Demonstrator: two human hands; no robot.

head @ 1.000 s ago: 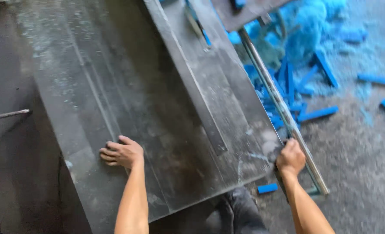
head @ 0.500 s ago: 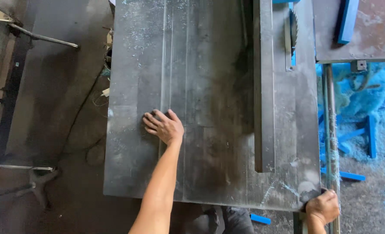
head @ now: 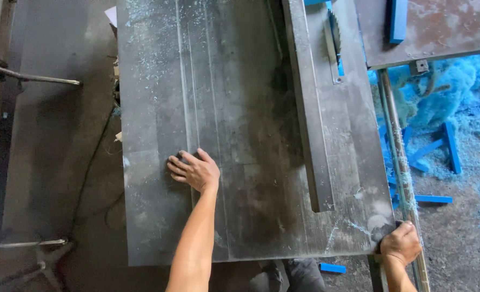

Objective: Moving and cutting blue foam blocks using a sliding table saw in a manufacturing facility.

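My left hand (head: 195,170) lies flat, fingers slightly curled, on the dark steel saw table (head: 234,81), left of its middle. My right hand (head: 401,244) grips the table's near right corner where a grey metal rail (head: 398,146) runs along the right side. A long steel fence (head: 307,103) lies on the table to the right of centre. Beyond the fence a toothed saw blade (head: 334,30) sticks up through a slot.
Blue sawdust and several blue offcut sticks (head: 448,146) cover the floor to the right. A blue block (head: 398,20) sits on a second metal table (head: 440,27) at the top right. Metal rods (head: 32,78) stick out at the left. A blue piece (head: 332,267) lies below the table's front edge.
The view has swung round so the table now runs straight away from me. My left hand stays flat on the surface and my right hand stays at the near right corner.
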